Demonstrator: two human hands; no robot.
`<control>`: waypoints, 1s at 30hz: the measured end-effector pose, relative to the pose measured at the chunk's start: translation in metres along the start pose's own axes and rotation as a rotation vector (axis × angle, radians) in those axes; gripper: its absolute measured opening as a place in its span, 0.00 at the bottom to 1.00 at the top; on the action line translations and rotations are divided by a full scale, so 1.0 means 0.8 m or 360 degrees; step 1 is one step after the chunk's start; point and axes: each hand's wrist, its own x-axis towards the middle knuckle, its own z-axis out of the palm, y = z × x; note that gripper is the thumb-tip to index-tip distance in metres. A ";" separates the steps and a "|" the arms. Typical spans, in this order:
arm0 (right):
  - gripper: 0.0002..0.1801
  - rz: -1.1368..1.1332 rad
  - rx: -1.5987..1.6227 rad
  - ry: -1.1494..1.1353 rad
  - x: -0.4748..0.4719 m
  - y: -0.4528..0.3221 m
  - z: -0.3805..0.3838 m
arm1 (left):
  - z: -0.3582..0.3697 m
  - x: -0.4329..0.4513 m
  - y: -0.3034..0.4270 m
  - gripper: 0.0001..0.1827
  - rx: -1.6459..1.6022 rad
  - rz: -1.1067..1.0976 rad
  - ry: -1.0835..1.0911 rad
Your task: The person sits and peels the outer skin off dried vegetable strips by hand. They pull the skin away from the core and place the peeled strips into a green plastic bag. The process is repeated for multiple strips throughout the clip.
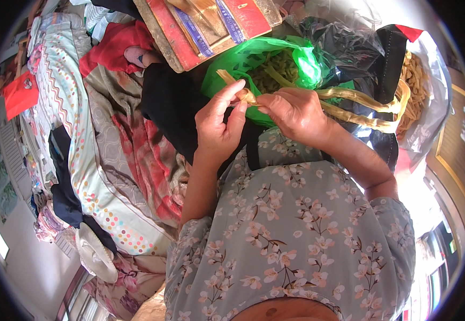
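My left hand (218, 122) pinches a pale yellow, fibrous plant strip (248, 96) between thumb and fingertips, where it is folded into a small knot. One short end sticks out above the left fingers. On the other side of the knot, my right hand (298, 114) grips the same strip with its fingertips. Long yellowish lengths (357, 94) extend out beyond the right wrist and bend back in a loop; how they join the knot is hidden by the hand. Just behind both hands, an open green plastic bag (226, 60) contains many greenish-yellow pieces (276, 72).
A worn wooden board (236, 24) with red areas and purple printed bands sits above the bag. Black plastic (337, 48) lies beside it. Light brown pieces (413, 96) fill a bag at right. Left are a bed with a dotted sheet (108, 216), a patterned blanket (144, 148) and a white hat (96, 252).
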 end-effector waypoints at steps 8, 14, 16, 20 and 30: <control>0.05 0.0255 0.0671 -0.0150 0.002 -0.017 -0.010 | 0.016 -0.012 -0.002 0.17 -0.0056 -0.0005 0.0321; 0.03 0.0663 0.1230 -0.0361 0.000 -0.029 -0.030 | 0.004 -0.017 -0.009 0.13 0.0382 0.0248 0.0390; 0.03 0.0933 0.1358 -0.0308 -0.001 -0.027 -0.032 | -0.009 -0.013 -0.008 0.12 -0.0028 0.0014 0.0231; 0.07 0.1152 0.1646 -0.0292 -0.006 -0.005 -0.042 | -0.031 -0.009 0.002 0.15 -0.0063 0.0132 0.0137; 0.09 0.0948 0.1398 -0.1090 0.005 0.010 -0.070 | -0.008 -0.013 0.017 0.07 0.0986 0.0741 -0.0455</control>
